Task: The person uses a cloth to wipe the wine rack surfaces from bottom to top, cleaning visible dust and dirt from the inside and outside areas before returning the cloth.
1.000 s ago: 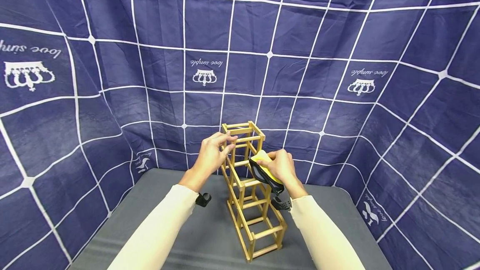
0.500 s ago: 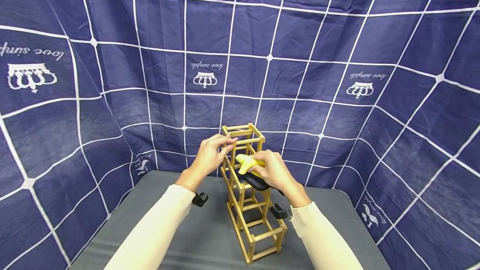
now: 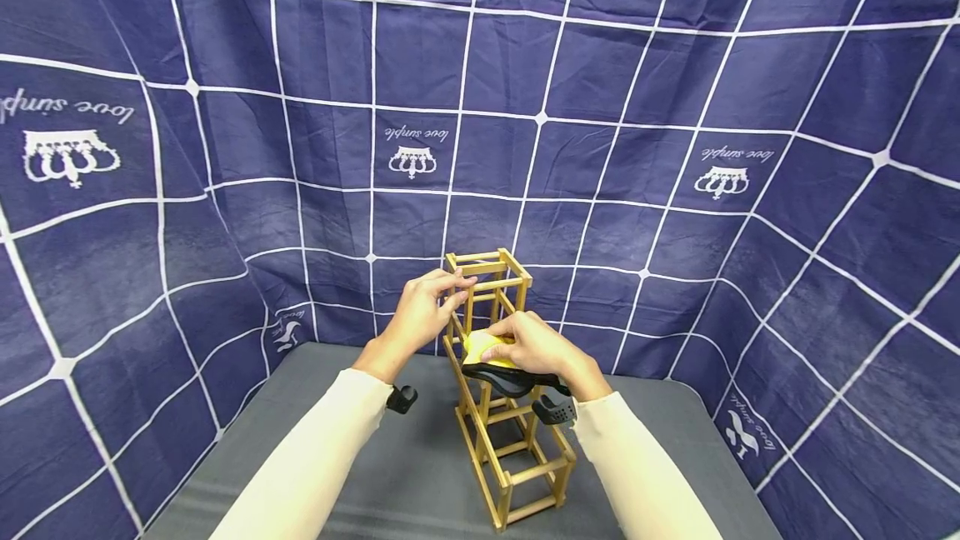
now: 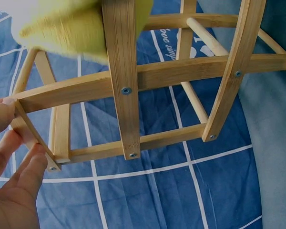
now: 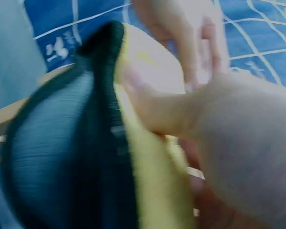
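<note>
A light wooden rack (image 3: 536,469) of stepped open frames stands on the grey surface in the head view. My left hand (image 3: 423,307) holds its taller end; in the left wrist view, thumb and fingers (image 4: 31,174) pinch a corner of the frame. My right hand (image 3: 536,344) grips a soft yellow cloth (image 3: 483,348) with a black-edged dark side, over the rack's middle level. Close up in the right wrist view, the thumb presses into the yellow side of the cloth (image 5: 157,167), and a grey-blue panel with dark binding faces outward. The cloth hides part of the rack's middle bars.
A dark blue curtain (image 3: 315,140) with white grid lines and crown prints hangs behind and along both sides. The grey surface (image 3: 405,473) extends left and right of the rack. Black straps (image 3: 555,411) sit at both wrists.
My right hand has carried the cloth leftward from the rack's right side onto its middle level, then slightly lower, turning the dark side downward. The left hand stays on the rack.
</note>
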The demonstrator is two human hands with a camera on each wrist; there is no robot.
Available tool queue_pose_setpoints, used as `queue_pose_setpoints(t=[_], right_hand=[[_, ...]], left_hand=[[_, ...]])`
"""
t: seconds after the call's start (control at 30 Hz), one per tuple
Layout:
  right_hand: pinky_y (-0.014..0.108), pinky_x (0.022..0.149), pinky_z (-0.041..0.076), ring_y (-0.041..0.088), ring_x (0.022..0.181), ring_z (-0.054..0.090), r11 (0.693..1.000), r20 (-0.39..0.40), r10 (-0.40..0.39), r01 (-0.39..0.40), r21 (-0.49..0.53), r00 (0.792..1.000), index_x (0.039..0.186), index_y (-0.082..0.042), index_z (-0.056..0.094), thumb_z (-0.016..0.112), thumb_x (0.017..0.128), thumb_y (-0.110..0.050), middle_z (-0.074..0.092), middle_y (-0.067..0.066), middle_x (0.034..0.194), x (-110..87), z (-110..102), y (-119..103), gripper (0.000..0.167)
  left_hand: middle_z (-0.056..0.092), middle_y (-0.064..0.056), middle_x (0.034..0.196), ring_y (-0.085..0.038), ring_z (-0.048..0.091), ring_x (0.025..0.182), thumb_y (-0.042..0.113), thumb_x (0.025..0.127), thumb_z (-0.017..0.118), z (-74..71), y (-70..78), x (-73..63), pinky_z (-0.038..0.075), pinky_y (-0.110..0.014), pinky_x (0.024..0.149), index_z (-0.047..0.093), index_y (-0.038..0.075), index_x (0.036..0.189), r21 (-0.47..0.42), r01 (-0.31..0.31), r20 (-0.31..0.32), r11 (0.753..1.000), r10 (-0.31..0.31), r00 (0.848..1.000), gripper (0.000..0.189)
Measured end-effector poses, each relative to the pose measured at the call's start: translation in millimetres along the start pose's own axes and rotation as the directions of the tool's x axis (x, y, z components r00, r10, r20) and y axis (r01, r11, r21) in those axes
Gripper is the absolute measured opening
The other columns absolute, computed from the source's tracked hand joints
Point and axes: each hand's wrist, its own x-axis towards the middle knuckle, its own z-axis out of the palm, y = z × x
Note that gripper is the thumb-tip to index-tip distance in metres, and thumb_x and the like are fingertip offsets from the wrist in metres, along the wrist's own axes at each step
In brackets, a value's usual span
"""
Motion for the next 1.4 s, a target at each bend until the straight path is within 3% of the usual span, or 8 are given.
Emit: queue_pose_setpoints(t=[0.17, 0.33, 0.5, 0.7, 0.8, 0.9, 1.17, 1.4], right_hand=[[0.023, 0.083, 0.060, 0.001, 0.088, 0.073, 1.000, -0.010, 0.009, -0.009, -0.002, 1.000, 0.110, -0.018, 0.094, 0.094, 0.101, -0.027, 0.091, -0.004, 0.109, -1.3, 2.3, -0.8, 0.013], [0.028, 0.079, 0.064, 0.008, 0.085, 0.079, 0.998, -0.178, -0.008, -0.002, -0.061, 0.984, 0.113, -0.014, 0.093, 0.093, 0.101, -0.032, 0.091, 0.001, 0.104, 6.9, 24.5, -0.6, 0.021], [0.028, 0.073, 0.060, 0.010, 0.079, 0.073, 0.994, -0.323, 0.087, -0.105, -0.038, 0.942, 0.112, -0.014, 0.094, 0.097, 0.097, -0.029, 0.091, 0.002, 0.105, 3.9, 31.1, -4.1, 0.021], [0.036, 0.069, 0.057, 0.019, 0.078, 0.073, 0.983, -0.553, 0.162, -0.184, 0.017, 0.817, 0.118, -0.010, 0.092, 0.100, 0.093, -0.026, 0.090, 0.009, 0.105, -3.8, 27.8, -7.5, 0.030], [0.047, 0.074, 0.060, 0.027, 0.083, 0.078, 0.981, -0.652, 0.158, -0.193, 0.018, 0.742, 0.119, -0.010, 0.092, 0.101, 0.092, -0.027, 0.089, 0.011, 0.104, 0.5, 28.7, -8.4, 0.033], [0.054, 0.080, 0.064, 0.032, 0.088, 0.082, 0.982, -0.692, 0.163, -0.183, 0.045, 0.703, 0.120, -0.009, 0.092, 0.101, 0.091, -0.026, 0.090, 0.013, 0.107, 9.9, 30.7, -10.5, 0.035], [0.056, 0.082, 0.066, 0.034, 0.092, 0.085, 0.974, -0.666, 0.220, -0.195, 0.113, 0.713, 0.122, -0.011, 0.093, 0.101, 0.091, -0.030, 0.091, 0.012, 0.113, 32.5, 43.4, -13.3, 0.037], [0.052, 0.080, 0.065, 0.033, 0.088, 0.081, 0.939, -0.523, 0.328, -0.332, 0.089, 0.787, 0.114, -0.016, 0.095, 0.103, 0.091, -0.034, 0.091, 0.007, 0.101, 31.1, 53.5, -10.0, 0.030]], left_hand=[[0.085, -0.015, 0.125, -0.038, 0.078, 0.140, 0.007, 0.105, 0.086, -1.0, 1.8, -0.3, 0.070, -0.056, 0.102, 0.089, 0.009, 0.131, -0.003, 0.011, 0.011, 1.000, -0.011, 1.000, 0.026], [0.086, -0.015, 0.123, -0.038, 0.080, 0.136, 0.007, 0.105, 0.086, -1.7, 0.6, -1.5, 0.070, -0.057, 0.095, 0.089, 0.009, 0.129, 0.012, -0.010, -0.006, 1.000, 0.010, 1.000, 0.025], [0.086, -0.014, 0.126, -0.038, 0.079, 0.139, 0.008, 0.107, 0.084, -1.6, 1.8, -1.6, 0.069, -0.052, 0.090, 0.088, 0.010, 0.131, 0.013, -0.001, 0.026, 1.000, 0.000, 1.000, 0.025], [0.085, -0.012, 0.136, -0.032, 0.083, 0.121, 0.011, 0.111, 0.079, -3.1, 3.6, -6.4, 0.060, -0.037, 0.083, 0.087, 0.013, 0.135, 0.025, 0.042, 0.058, 0.999, -0.044, 0.997, 0.025], [0.085, -0.009, 0.127, -0.024, 0.075, 0.097, 0.015, 0.113, 0.076, -4.9, 4.2, -7.3, 0.056, -0.034, 0.082, 0.085, 0.014, 0.138, 0.037, 0.061, 0.066, 0.997, -0.063, 0.996, 0.026], [0.081, -0.005, 0.111, -0.019, 0.064, 0.087, 0.020, 0.116, 0.073, -6.8, 4.1, -4.8, 0.053, -0.033, 0.081, 0.083, 0.016, 0.137, 0.051, 0.075, 0.073, 0.996, -0.078, 0.994, 0.024], [0.084, -0.009, 0.141, -0.029, 0.082, 0.117, 0.024, 0.119, 0.069, -7.3, 3.3, 3.6, 0.067, -0.047, 0.099, 0.086, 0.014, 0.131, 0.027, 0.088, 0.081, 0.996, -0.090, 0.993, 0.023], [0.082, -0.010, 0.148, -0.032, 0.080, 0.138, 0.024, 0.120, 0.068, -7.9, 0.3, 1.1, 0.068, -0.052, 0.110, 0.087, 0.014, 0.129, 0.007, 0.113, 0.083, 0.994, -0.114, 0.990, 0.023]])
